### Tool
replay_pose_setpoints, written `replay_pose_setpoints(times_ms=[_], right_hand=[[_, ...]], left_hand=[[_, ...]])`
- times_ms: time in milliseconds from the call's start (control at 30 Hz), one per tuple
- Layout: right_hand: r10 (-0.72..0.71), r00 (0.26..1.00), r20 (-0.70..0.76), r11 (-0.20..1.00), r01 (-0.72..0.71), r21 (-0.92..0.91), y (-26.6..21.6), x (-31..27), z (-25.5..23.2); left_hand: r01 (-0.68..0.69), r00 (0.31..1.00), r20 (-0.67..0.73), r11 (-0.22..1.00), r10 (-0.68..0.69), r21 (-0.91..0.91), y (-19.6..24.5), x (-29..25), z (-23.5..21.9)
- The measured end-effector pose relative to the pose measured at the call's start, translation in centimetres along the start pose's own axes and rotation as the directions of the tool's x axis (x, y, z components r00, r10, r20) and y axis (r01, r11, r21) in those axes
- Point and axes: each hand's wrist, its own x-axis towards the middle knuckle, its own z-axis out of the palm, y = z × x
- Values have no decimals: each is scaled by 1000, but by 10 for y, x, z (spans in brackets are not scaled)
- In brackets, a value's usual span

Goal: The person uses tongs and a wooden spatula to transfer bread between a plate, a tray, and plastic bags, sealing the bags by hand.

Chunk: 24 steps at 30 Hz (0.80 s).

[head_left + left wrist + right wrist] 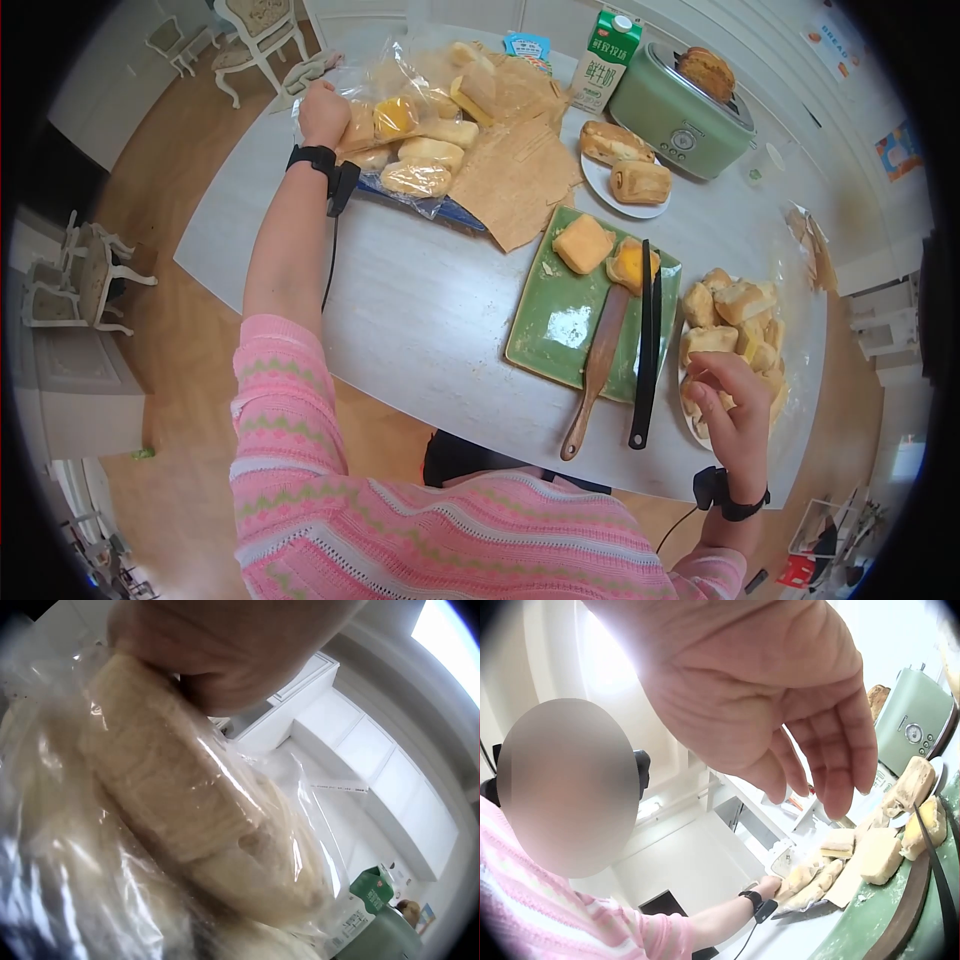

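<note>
At the upper left of the head view, my left hand (325,118) grips a clear plastic bag (362,90) with bread inside. Close up in the left wrist view, a long bread roll (172,765) shows through the shiny plastic, directly under the curled fingers. My right hand (738,405) hovers beside the white plate of bread pieces (740,300), its fingers loosely bent and holding nothing. Left of it, a green square plate (560,320) carries two bread pieces (583,244), a wooden spatula (598,380) and black tongs (648,350).
Brown paper (515,175) lies beside the bagged bread. Behind stand a green milk carton (606,62) and a green toaster (680,115) with toasted bread in its slot. A small white plate (625,208) holds two rolls. The table's near edge runs along the person's body.
</note>
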Motion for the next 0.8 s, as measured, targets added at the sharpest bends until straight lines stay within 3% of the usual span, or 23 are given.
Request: replay_pose_setpoints(times_ms=[67,167,233,267,333,367,400,500,600,667,800], right_hand=[[1,1000,-3,1000,-1,-9,-6,-4,1],[-16,1000,-3,1000,16,-27,-9,-10,-2],[-26,1000,-6,999,26,-32,-7,-15,-2],[-19,1000,-5,1000,19,-24,-6,-17,-2],[11,1000,-10,1000,-11,-7,-5,-23,1],[13,1000,-14,1000,-13,15,-5,-25,3],[16,1000,-25,999,-16,34,-4,-28,4],[11,998,-66,998,-7,64,2,-39,2],[117,985,-127,985,-99,139,14,-59,-1],[205,968,-145,959,-169,225,19,-70,-4],[225,965,-134,939,-178,293,32,-88,-1]], left_hand=[[2,999,39,1000,-2,20,10,-3,-2],[11,1000,-20,998,-10,60,31,-24,-8],[-141,958,-231,979,172,146,40,-45,-15],[-153,957,-223,977,184,148,38,-44,-11],[-342,939,116,920,325,191,24,-42,-6],[-363,930,136,913,342,186,18,-43,-3],[-382,922,22,896,387,227,15,-45,-1],[-529,798,-213,824,564,203,9,-40,0],[-626,753,-161,770,637,120,34,-57,-18],[-733,638,-273,677,720,73,54,-72,-26],[-816,577,-214,567,788,-110,111,-131,-44]])
